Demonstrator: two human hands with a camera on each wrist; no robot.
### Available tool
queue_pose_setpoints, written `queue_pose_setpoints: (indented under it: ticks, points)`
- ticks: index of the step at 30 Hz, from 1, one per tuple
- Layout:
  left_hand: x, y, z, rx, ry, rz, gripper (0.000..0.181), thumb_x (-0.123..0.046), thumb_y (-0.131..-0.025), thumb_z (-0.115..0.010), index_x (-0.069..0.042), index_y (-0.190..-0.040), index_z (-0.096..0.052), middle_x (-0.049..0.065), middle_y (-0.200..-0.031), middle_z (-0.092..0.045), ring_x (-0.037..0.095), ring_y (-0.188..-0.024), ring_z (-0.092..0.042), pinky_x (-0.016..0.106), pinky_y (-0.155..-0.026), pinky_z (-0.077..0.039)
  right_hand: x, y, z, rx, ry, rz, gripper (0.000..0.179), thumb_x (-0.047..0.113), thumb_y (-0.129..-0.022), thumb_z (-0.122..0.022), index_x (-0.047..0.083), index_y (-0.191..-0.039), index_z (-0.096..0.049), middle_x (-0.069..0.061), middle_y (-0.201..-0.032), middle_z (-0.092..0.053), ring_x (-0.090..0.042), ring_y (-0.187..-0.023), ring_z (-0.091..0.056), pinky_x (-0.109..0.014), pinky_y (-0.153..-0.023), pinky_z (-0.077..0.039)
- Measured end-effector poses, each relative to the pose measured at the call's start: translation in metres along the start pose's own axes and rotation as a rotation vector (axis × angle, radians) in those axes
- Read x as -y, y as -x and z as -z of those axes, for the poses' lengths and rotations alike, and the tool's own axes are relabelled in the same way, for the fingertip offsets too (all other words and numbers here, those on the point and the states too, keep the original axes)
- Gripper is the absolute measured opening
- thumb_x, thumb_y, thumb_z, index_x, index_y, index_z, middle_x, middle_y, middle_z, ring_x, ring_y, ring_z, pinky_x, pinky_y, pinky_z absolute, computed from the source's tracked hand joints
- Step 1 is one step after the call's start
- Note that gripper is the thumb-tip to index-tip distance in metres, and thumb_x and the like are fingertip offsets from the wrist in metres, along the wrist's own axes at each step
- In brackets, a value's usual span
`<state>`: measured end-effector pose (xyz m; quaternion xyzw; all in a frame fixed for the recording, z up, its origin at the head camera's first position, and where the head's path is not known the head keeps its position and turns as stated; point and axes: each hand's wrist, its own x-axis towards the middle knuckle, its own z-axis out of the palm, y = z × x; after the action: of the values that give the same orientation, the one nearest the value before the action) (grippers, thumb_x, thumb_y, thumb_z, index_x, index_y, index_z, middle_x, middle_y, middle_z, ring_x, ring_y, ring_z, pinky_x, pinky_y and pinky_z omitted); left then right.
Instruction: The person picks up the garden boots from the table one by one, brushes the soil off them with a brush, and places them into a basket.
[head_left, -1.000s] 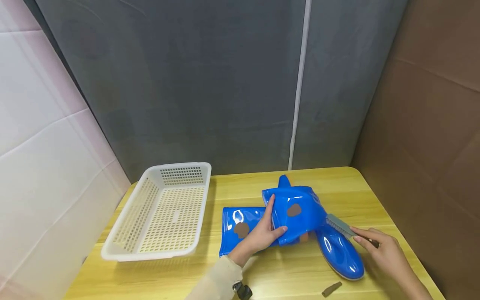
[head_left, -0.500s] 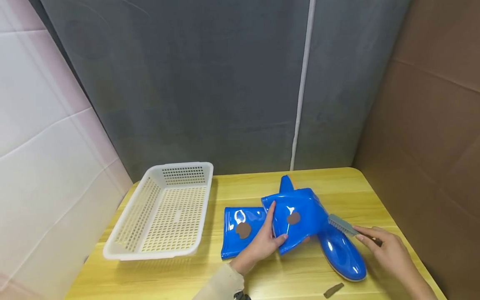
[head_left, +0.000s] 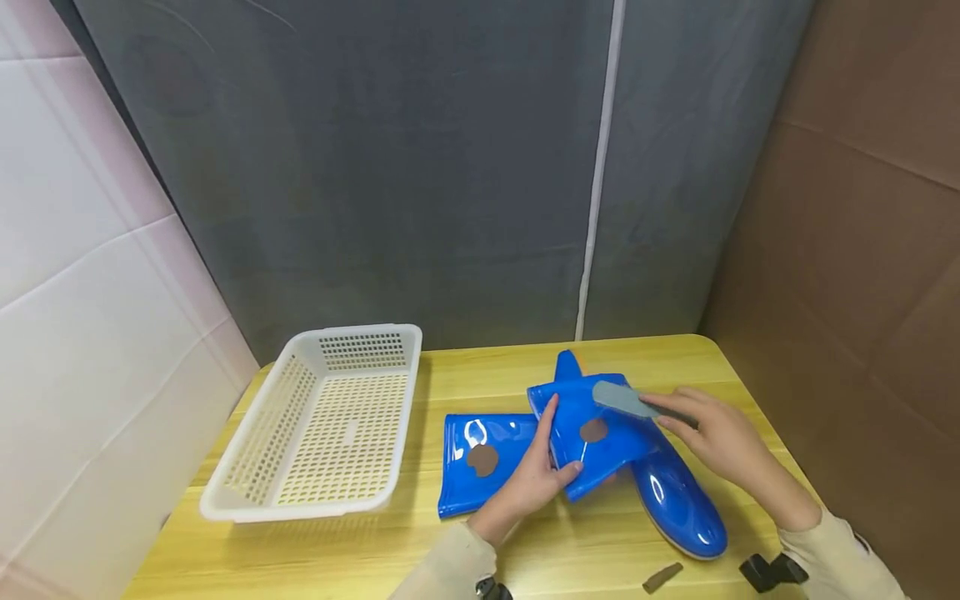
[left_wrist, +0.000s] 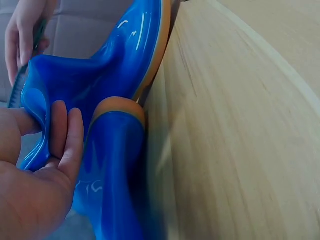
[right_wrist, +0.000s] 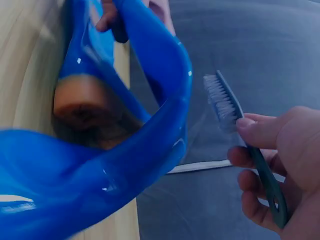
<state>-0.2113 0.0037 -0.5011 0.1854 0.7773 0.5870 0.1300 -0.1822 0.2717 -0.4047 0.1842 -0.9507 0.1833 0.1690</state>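
In the head view, my left hand point(head_left: 534, 477) grips the top edge of a glossy blue rain boot point(head_left: 678, 500), whose shaft carries a brown patch point(head_left: 593, 430). In the left wrist view, the fingers point(left_wrist: 75, 132) and thumb pinch the bent shaft wall. A second blue rain boot point(head_left: 495, 492), also brown-patched, lies partly under the first; its tan heel point(left_wrist: 120, 106) shows there. My right hand point(head_left: 716, 433) holds a scrub brush point(right_wrist: 227, 100) with pale bristles and a dark green handle. From the right wrist, the bristles face the boot with a gap between.
A white perforated plastic basket point(head_left: 307, 510) stands at the left of the wooden table point(head_left: 360, 558). A small brown strip point(head_left: 663, 577) lies near the front edge. A grey panel point(head_left: 375, 183) rises behind, with a brown wall point(head_left: 847, 233) on the right.
My right hand has carried the brush up and left, from beside the boot's ankle to above its shaft. My left hand still grips the boot's top edge, the shaft shifting slightly.
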Motion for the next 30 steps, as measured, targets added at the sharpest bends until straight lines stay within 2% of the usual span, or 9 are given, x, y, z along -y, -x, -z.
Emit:
queue_pose_setpoints:
  ticks: [3, 7, 15, 25, 30]
  points:
    - [0.002, 0.000, -0.004, 0.000, 0.008, 0.016, 0.094, -0.025, -0.096, -0.065, -0.049, -0.155, 0.005, 0.015, -0.165, -0.017, 0.046, -0.145, -0.034, 0.060, -0.109, -0.043, -0.003, -0.010, -0.004, 0.041, 0.080, 0.038, 0.037, 0.020, -0.091, -0.070, 0.028, -0.128, -0.068, 0.011, -0.082, -0.057, -0.004, -0.070, -0.045, -0.019, -0.059, -0.039]
    - [0.003, 0.001, -0.007, -0.007, -0.024, 0.028, 0.094, -0.027, -0.096, -0.064, -0.049, -0.155, 0.005, 0.014, -0.166, -0.017, 0.046, -0.145, -0.033, 0.062, -0.109, -0.042, -0.010, -0.016, -0.014, 0.089, 0.136, 0.061, 0.036, 0.020, -0.091, -0.071, 0.028, -0.126, -0.069, 0.011, -0.081, -0.056, -0.003, -0.069, -0.043, -0.018, -0.059, -0.039]
    - [0.003, 0.001, -0.009, -0.014, -0.081, -0.002, 0.092, -0.025, -0.098, -0.062, -0.048, -0.155, 0.006, 0.012, -0.166, -0.019, 0.046, -0.144, -0.036, 0.061, -0.107, -0.044, -0.010, -0.020, -0.022, 0.155, 0.137, 0.069, 0.037, 0.017, -0.089, -0.072, 0.029, -0.125, -0.070, 0.010, -0.081, -0.054, -0.004, -0.070, -0.043, -0.017, -0.059, -0.039]
    - [0.008, -0.002, -0.007, 0.022, -0.031, -0.023, 0.088, -0.030, -0.099, -0.060, -0.050, -0.154, 0.006, 0.010, -0.168, -0.014, 0.045, -0.148, -0.029, 0.062, -0.113, -0.037, -0.010, -0.020, -0.022, 0.199, 0.109, 0.054, 0.035, 0.018, -0.091, -0.071, 0.031, -0.124, -0.070, 0.012, -0.075, -0.048, -0.003, -0.067, -0.041, -0.017, -0.057, -0.037]
    - [0.009, -0.003, -0.005, 0.044, -0.010, -0.026, 0.092, -0.039, -0.094, -0.064, -0.046, -0.156, 0.005, 0.010, -0.167, -0.014, 0.043, -0.148, -0.031, 0.059, -0.112, -0.040, -0.012, -0.018, -0.022, 0.206, 0.109, 0.048, 0.034, 0.018, -0.092, -0.069, 0.030, -0.124, -0.070, 0.012, -0.072, -0.044, -0.003, -0.064, -0.039, -0.017, -0.055, -0.035]
